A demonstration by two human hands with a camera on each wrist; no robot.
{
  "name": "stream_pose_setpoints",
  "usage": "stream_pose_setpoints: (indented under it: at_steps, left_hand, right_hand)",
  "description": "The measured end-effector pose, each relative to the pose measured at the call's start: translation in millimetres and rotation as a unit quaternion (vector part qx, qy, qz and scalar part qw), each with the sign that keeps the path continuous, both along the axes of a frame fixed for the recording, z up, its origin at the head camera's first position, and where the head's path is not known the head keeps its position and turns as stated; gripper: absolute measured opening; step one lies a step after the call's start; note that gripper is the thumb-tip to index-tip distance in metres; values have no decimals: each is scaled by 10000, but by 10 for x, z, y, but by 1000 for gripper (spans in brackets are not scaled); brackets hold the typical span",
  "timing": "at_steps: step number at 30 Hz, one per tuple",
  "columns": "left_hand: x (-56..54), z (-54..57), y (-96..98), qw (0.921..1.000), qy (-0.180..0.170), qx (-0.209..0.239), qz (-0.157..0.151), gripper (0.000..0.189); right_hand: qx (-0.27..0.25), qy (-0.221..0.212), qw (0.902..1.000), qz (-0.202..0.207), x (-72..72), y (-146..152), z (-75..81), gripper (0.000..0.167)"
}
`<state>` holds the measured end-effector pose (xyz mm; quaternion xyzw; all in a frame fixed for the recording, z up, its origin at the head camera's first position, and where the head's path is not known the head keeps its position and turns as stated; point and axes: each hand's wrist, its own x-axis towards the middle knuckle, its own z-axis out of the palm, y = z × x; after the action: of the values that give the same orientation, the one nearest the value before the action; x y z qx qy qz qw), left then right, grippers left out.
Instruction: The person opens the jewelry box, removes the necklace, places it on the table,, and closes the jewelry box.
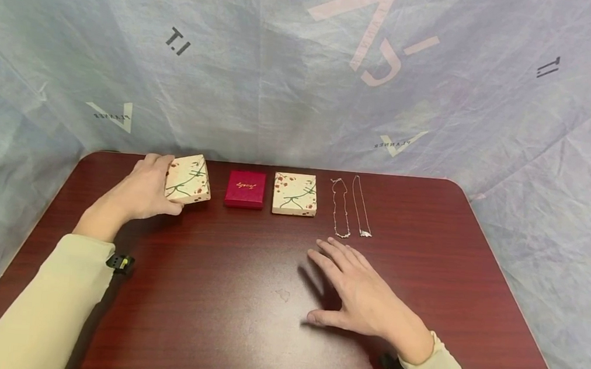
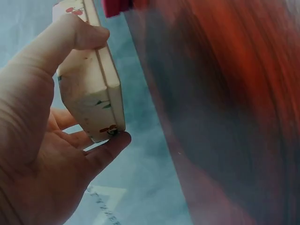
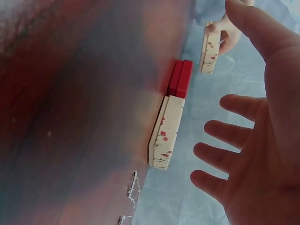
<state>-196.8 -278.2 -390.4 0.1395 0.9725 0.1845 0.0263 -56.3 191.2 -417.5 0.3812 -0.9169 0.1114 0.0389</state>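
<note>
My left hand (image 1: 149, 192) grips a cream gift box (image 1: 188, 179) with a floral print by its left side, thumb at the near edge and fingers at the far one. In the left wrist view the box (image 2: 91, 93) sits between thumb and fingers, its lid seam showing. The right wrist view shows it raised off the table. My right hand (image 1: 362, 290) hovers over the table with fingers spread, holding nothing. Beyond its fingertips lie two silver necklaces, one with a beaded chain (image 1: 334, 202) and one with a pendant (image 1: 365, 233).
A red jewelry box (image 1: 244, 189) with gold lettering and a second cream floral box (image 1: 295, 194) stand side by side near the back edge of the dark red wooden table (image 1: 212, 294). Grey printed cloth (image 1: 262, 88) hangs behind and at both sides.
</note>
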Motion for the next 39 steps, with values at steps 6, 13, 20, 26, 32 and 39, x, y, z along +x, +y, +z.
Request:
stream_pose_setpoints:
  at_steps: [6, 13, 20, 26, 32, 39]
  left_hand:
    - [118, 54, 154, 9994, 304, 72, -169, 112]
    - [268, 108, 372, 9979, 514, 207, -340, 111]
    - [403, 185, 617, 9972, 559, 215, -442, 113]
    - [511, 196, 828, 9963, 623, 197, -556, 114]
    - [611, 148, 1057, 9958, 605, 197, -654, 117]
    - [713, 44, 1307, 9937, 709, 207, -844, 118]
  right_hand:
    - [-70, 240, 9997, 54, -55, -2, 39, 106]
    - [-228, 177, 9996, 30, -120, 6, 78, 106]
    - [-357, 66, 9993, -30, -161, 4, 100, 106]
    - [-469, 67, 9989, -31, -199, -17, 116, 107]
    - [-514, 54, 9987, -30, -232, -60, 140, 109]
    - [-586, 13, 9983, -28, -293, -109, 140, 110]
